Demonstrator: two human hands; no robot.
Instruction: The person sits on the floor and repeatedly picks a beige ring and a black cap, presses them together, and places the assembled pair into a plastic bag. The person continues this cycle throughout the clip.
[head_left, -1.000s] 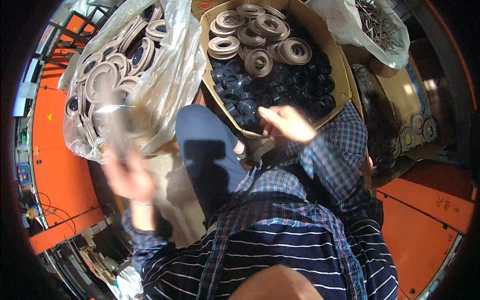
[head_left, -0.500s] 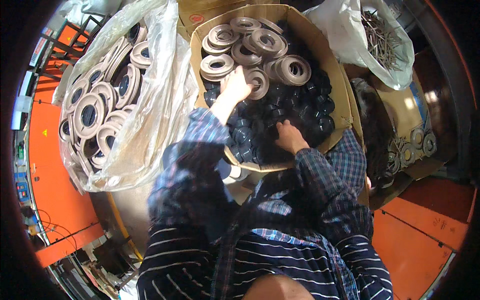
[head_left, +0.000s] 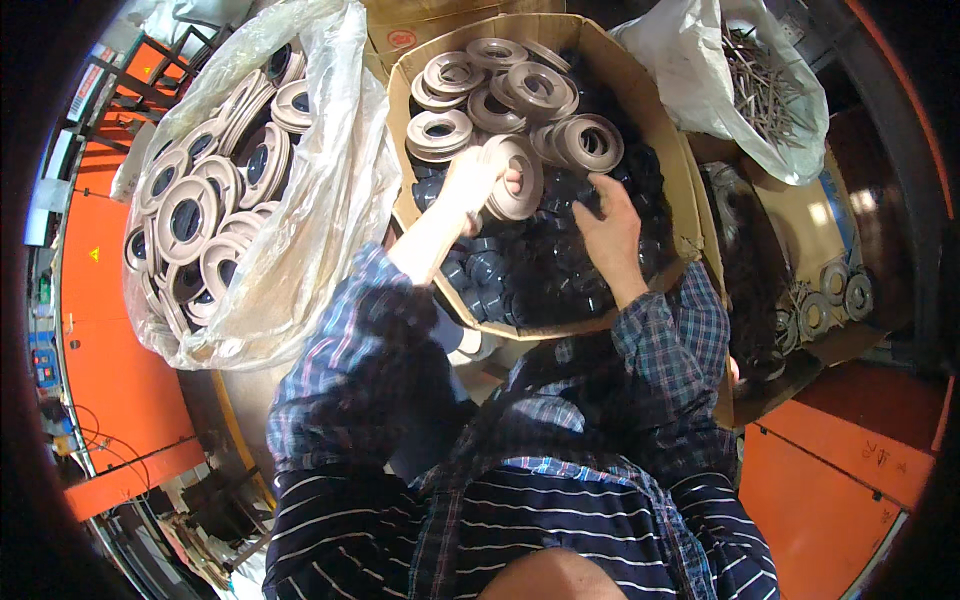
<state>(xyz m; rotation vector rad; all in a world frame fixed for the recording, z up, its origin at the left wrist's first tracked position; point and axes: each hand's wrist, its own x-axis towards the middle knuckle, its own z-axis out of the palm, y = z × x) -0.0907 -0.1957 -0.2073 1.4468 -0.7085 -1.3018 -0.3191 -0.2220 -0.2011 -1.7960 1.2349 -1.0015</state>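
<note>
My left hand (head_left: 476,182) is closed on a beige ring (head_left: 521,178), its fingers through and around the rim. The ring is tilted up over the black parts, in front of a pile of similar beige rings (head_left: 540,90). To the right, my right hand (head_left: 612,228) hangs over the same box with thumb and fingers apart and nothing seen between them. Small glossy black round parts (head_left: 490,268) fill the cardboard box (head_left: 676,190) under both hands.
A clear plastic bag (head_left: 340,215) of beige rings with dark centres (head_left: 186,222) stands at the left. At the far right are a white sack (head_left: 690,60) of metal rods (head_left: 765,95) and a carton with metal rings (head_left: 815,312). Orange cabinets (head_left: 125,370) flank both sides.
My left hand has taken hold of a beige ring and tilted it up. My right hand has risen from the black parts, moving farther away and rightward, with its fingers spread.
</note>
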